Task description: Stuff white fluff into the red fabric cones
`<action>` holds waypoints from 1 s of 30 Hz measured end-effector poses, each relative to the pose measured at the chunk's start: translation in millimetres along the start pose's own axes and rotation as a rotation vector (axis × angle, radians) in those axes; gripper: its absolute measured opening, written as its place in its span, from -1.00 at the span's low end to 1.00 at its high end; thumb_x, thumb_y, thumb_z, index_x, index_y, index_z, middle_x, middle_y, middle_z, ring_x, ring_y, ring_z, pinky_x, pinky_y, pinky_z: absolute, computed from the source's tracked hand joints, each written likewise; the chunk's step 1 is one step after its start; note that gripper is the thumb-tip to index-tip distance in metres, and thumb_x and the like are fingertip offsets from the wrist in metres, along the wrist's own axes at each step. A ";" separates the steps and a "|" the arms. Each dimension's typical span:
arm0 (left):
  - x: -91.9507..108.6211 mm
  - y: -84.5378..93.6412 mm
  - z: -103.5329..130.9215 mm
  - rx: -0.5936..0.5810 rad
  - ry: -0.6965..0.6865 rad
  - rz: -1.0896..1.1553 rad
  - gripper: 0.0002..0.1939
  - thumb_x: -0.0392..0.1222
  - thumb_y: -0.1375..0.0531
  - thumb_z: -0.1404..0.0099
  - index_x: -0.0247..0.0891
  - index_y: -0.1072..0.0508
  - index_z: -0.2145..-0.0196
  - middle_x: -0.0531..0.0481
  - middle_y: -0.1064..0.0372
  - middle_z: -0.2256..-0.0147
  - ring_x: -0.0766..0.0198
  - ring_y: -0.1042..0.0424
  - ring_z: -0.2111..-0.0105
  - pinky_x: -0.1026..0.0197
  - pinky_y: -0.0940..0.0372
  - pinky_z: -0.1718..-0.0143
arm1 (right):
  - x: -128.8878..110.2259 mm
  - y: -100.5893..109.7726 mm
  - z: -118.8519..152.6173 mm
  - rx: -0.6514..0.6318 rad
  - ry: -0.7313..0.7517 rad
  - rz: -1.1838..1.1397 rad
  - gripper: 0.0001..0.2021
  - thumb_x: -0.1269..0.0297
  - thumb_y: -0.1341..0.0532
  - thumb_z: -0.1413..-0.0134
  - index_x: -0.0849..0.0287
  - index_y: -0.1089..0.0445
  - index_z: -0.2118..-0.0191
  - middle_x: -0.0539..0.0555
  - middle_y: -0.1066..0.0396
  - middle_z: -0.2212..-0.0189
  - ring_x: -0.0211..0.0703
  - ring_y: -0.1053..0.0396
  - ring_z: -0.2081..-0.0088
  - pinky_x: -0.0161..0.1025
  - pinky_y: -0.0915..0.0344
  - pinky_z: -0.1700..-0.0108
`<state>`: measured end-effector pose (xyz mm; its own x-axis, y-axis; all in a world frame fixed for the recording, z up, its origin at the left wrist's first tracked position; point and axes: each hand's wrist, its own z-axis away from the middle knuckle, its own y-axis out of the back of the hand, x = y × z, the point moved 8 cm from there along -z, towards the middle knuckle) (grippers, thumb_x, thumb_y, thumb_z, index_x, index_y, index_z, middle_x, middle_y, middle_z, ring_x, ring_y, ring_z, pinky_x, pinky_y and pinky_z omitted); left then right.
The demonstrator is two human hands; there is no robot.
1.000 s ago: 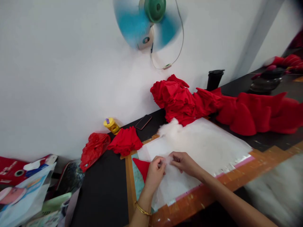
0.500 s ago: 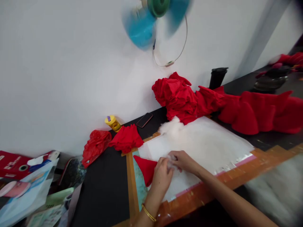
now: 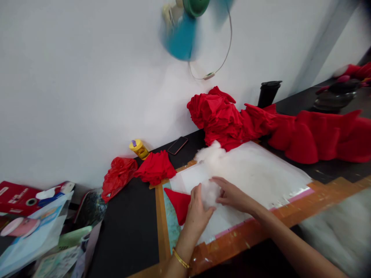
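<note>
A loose tuft of white stuffing (image 3: 211, 193) is cradled between my two hands above the white sheet. My left hand (image 3: 198, 210) has its fingers and thumb parted around the near-left side of the tuft. From the right, my right hand (image 3: 233, 195) curves its thumb and fingers against the other side. Partly hidden behind my left hand, a pointed red fabric piece (image 3: 178, 204) lies on the work surface. A larger heap of white stuffing (image 3: 249, 173) spreads over the sheet to the right of my hands.
Piled red fabric (image 3: 217, 116) runs along the wall and right side. Beyond the sheet are a phone (image 3: 177, 145), a yellow container (image 3: 139, 150), a small red cloth stack (image 3: 156, 168) and a red plastic bag (image 3: 119, 173). A fan (image 3: 182, 38) spins above.
My hands have moved apart from a close pinch, and the tuft between them looks wider and more spread. The red piece stays beside my left hand. The view has shifted slightly.
</note>
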<state>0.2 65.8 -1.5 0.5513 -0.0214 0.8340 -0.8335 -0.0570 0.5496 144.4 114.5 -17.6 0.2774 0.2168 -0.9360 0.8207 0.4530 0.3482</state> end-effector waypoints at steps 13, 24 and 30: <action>-32.3 20.2 -3.3 0.019 0.358 0.502 -0.65 0.09 -0.26 -0.10 -0.31 -0.44 0.44 0.10 -0.31 0.59 0.40 -0.25 0.64 0.35 -0.16 0.63 | -10.2 16.9 -3.5 0.117 0.021 0.036 -0.61 0.26 -0.27 0.00 0.08 -0.41 -0.01 0.08 -0.50 0.20 -0.18 -0.40 0.31 -0.25 -0.37 0.27; -34.4 23.5 -0.7 0.027 0.319 0.307 -0.72 0.03 -0.25 -0.14 -0.25 -0.38 0.45 0.17 -0.20 0.65 0.40 -0.20 0.67 0.37 -0.08 0.66 | -2.8 4.5 2.7 0.170 -0.019 -0.017 -0.85 0.46 -0.12 0.11 0.14 -0.39 0.38 -0.03 -0.42 0.48 -0.19 -0.36 0.42 -0.32 -0.26 0.38; -28.1 23.2 1.3 -0.059 0.247 0.226 -0.78 -0.02 -0.17 -0.23 -0.23 -0.39 0.41 0.16 -0.21 0.60 0.37 -0.22 0.64 0.33 -0.13 0.60 | -9.6 1.0 7.7 0.082 0.064 -0.018 -0.47 0.43 -0.20 0.10 0.07 -0.30 -0.09 0.12 -0.36 -0.04 -0.19 -0.39 0.25 -0.29 -0.36 0.30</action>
<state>-34.6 63.9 -12.3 0.3331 0.2155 0.9179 -0.9383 -0.0199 0.3452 146.4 106.2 -8.7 0.2325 0.2650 -0.9358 0.8642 0.3851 0.3238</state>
